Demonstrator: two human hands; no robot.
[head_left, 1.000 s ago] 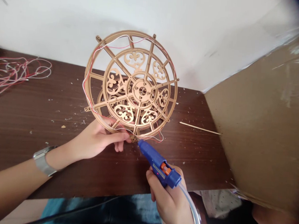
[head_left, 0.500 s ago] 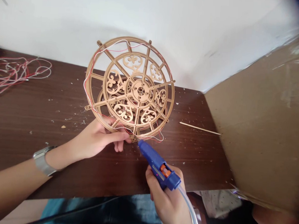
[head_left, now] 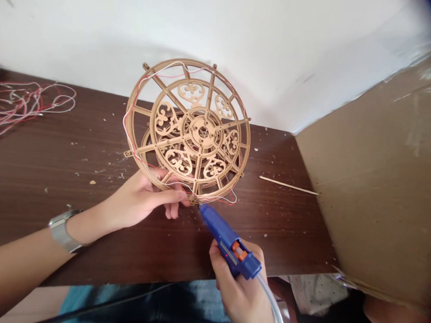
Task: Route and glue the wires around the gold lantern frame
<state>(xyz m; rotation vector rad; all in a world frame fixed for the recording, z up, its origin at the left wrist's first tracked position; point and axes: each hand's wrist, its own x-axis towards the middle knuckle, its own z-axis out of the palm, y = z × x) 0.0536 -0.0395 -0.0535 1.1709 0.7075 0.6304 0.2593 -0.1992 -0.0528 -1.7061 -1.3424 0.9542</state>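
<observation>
My left hand point(head_left: 145, 203) grips the lower rim of a round gold openwork frame point(head_left: 188, 130), which stands tilted on its edge over the dark wooden table point(head_left: 53, 181). Thin red and white wires point(head_left: 130, 122) run along the frame's rim. My right hand point(head_left: 244, 290) is closed around a blue glue gun point(head_left: 228, 242). The gun's nozzle touches the frame's bottom edge just right of my left fingers. A clear glue stick point(head_left: 272, 301) sticks out of the gun's back. A second gold disc lies flat behind the frame, mostly hidden.
A tangle of red and white wires point(head_left: 22, 103) lies at the table's far left. A thin wooden stick point(head_left: 289, 185) rests to the right of the frame. A large cardboard sheet point(head_left: 378, 181) stands at the right. Small crumbs dot the tabletop.
The frame has tipped back away from me, so its top edge sits lower in view. The glue gun stays with its nozzle at the frame's bottom edge.
</observation>
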